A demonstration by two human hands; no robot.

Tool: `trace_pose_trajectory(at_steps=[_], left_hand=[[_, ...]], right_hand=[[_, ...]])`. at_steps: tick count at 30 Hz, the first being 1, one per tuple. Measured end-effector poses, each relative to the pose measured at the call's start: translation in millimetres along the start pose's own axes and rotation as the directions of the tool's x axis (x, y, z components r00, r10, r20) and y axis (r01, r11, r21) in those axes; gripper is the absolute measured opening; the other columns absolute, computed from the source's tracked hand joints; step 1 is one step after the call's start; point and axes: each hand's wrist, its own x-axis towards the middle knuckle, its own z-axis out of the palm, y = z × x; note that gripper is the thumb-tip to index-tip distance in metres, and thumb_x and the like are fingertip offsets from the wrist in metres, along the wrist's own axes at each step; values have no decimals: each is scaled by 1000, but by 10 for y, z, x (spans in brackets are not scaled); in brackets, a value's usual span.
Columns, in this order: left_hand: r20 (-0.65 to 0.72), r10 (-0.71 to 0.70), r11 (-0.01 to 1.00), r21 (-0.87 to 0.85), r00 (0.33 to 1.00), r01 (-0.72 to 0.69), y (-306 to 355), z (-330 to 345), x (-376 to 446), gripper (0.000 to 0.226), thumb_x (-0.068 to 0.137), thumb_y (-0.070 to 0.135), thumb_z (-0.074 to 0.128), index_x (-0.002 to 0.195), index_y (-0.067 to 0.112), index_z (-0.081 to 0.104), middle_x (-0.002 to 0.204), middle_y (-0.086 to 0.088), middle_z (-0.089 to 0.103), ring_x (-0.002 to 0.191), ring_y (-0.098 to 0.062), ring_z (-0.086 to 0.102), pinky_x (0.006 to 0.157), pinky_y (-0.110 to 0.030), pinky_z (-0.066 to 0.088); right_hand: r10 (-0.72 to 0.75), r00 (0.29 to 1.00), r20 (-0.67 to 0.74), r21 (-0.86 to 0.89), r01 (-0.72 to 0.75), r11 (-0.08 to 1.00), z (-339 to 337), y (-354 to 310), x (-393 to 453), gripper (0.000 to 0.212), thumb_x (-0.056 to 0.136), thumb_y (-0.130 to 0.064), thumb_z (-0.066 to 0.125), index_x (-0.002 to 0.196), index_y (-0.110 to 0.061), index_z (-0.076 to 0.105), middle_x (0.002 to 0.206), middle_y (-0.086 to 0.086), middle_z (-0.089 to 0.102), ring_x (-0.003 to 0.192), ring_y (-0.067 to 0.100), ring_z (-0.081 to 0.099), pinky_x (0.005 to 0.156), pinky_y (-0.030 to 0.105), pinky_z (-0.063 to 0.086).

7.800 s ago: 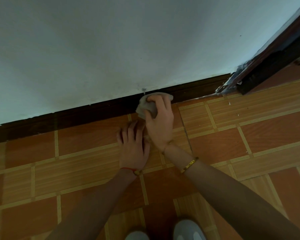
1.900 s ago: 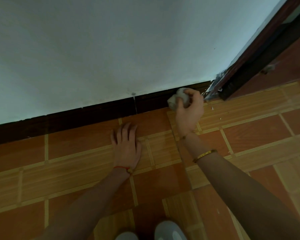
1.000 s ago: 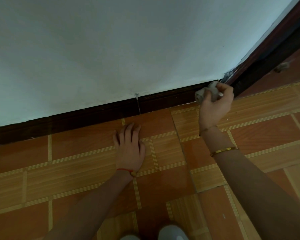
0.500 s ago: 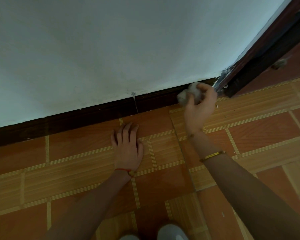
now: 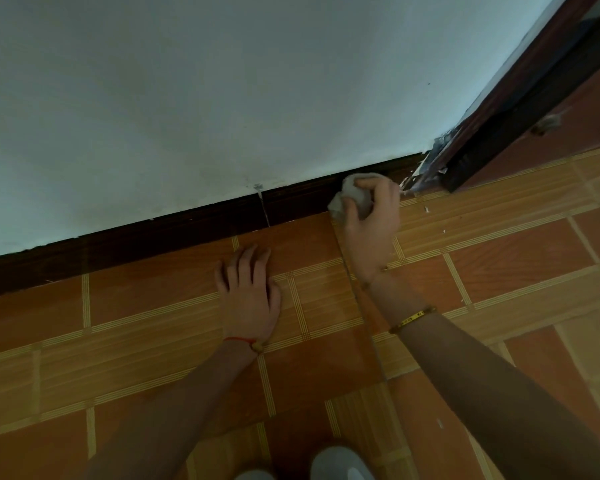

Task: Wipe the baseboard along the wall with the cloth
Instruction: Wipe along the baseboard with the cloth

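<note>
Right hand point(image 5: 371, 230) presses cloth point(image 5: 352, 197) on baseboard point(image 5: 187, 226); no writing readable

Lighting is dim and even, with a cool cast on the wall point(image 5: 222, 98), which is palest toward the upper right. The baseboard point(image 5: 153, 237) reads nearly black, its detail lost. Shadows on the floor point(image 5: 499, 254) are soft and faint. No glare noted. Wide-angle distortion bends straight lines toward the edges. The frame is slightly soft overall; the shoes point(image 5: 340, 465) at the bottom edge are blurred.
</note>
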Motion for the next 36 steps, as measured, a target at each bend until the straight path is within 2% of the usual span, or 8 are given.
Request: trace_pose_trajectory(at_steps=[5,10,16,20,23,26,31,36], left_hand=[[-4,-5,1000,-7,1000,5,1,-5,5,50,96,29,40,142,13,51,147,-10,47,137,-31,41,119,-60,21],[-6,-7,1000,-2,1000,7,20,-14,11,50,95,27,40,141,13,52,146,-11,48,136,-32,43,119,-60,21],[15,-11,1000,-8,1000,11,25,-27,9,50,95,28,39,141,13,52,146,-10,47,137,-31,41,119,-61,20],[16,-11,1000,-21,1000,12,9,-16,7,50,96,28,39,141,12,52,146,-10,48,138,-31,41,118,-61,20],[14,-10,1000,-16,1000,10,3,-17,9,50,96,28,40,142,13,52,146,-11,49,136,-32,44,118,-61,22],[11,-1,1000,-23,1000,2,4,-22,11,50,96,28,40,141,13,52,145,-11,49,135,-31,44,117,-61,23],[51,-7,997,-77,999,11,-7,-60,13,50,96,28,39,142,13,50,147,-11,47,139,-30,39,119,-62,21],[70,-8,998,-69,998,13,-191,-178,-148,49,94,27,40,140,13,52,143,-12,50,135,-34,43,117,-63,23]], right_hand=[[129,989,-77,-119,-137,983,-233,322,263,27,81,3,65,105,-7,62,119,13,57,110,19,53,88,-4,31],[150,989,-17,-295,-148,944,-397,648,409,31,82,0,60,112,-7,61,122,16,55,111,31,53,96,36,46],[114,979,167,-362,-47,931,-99,644,8,33,91,-16,57,123,-10,58,124,14,57,107,32,48,86,24,29],[89,967,238,-328,-6,945,-39,602,-83,37,88,-15,58,125,-10,57,121,14,57,106,31,47,86,27,32],[20,949,315,-368,103,924,-162,768,33,36,88,-15,54,124,-13,57,121,9,59,105,30,51,82,19,24],[48,959,279,-437,82,896,-243,844,122,36,88,-9,53,124,-11,57,121,12,60,106,33,52,83,15,18],[120,955,272,-387,-5,922,-70,524,-30,39,86,-1,54,125,-3,55,123,21,55,106,36,49,86,32,37],[-60,869,492,-241,202,949,302,143,-431,42,78,4,58,120,-4,58,121,19,54,110,35,47,93,39,42]])
